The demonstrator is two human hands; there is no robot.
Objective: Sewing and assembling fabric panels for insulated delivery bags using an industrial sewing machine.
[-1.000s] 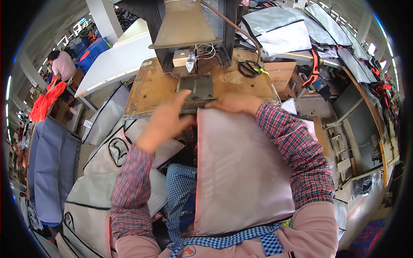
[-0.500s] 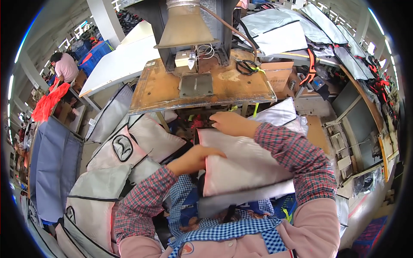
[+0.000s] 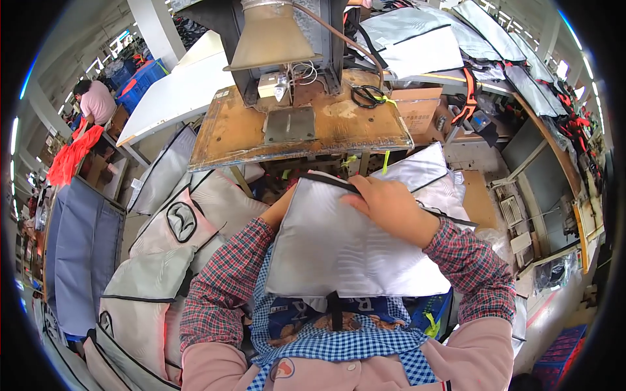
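- Under the right hand [image 3: 390, 207]: a silver-grey fabric panel [image 3: 345, 251] with faint quilted lines and black edging along its top.
- Sleeves [image 3: 473, 270] behind both hands: red and dark plaid, over pale pink cuffs of clothing lower down.
- Below the panel: a blue-and-white checked apron [image 3: 339, 345].
- Beyond the right hand: a worn, orange-brown wooden surface [image 3: 235, 133] with a dull grey metal plate [image 3: 290, 124] set in it.
- Further beyond: a tan-brown metal machine hood [image 3: 270, 36].
- Out past the left hand [image 3: 282, 207]: light grey fabric pieces [image 3: 150, 260] trimmed in black, one bearing a black ring emblem.
- Far left: a slate-blue cloth [image 3: 81, 260], and bright red cloth [image 3: 72, 153] above it.
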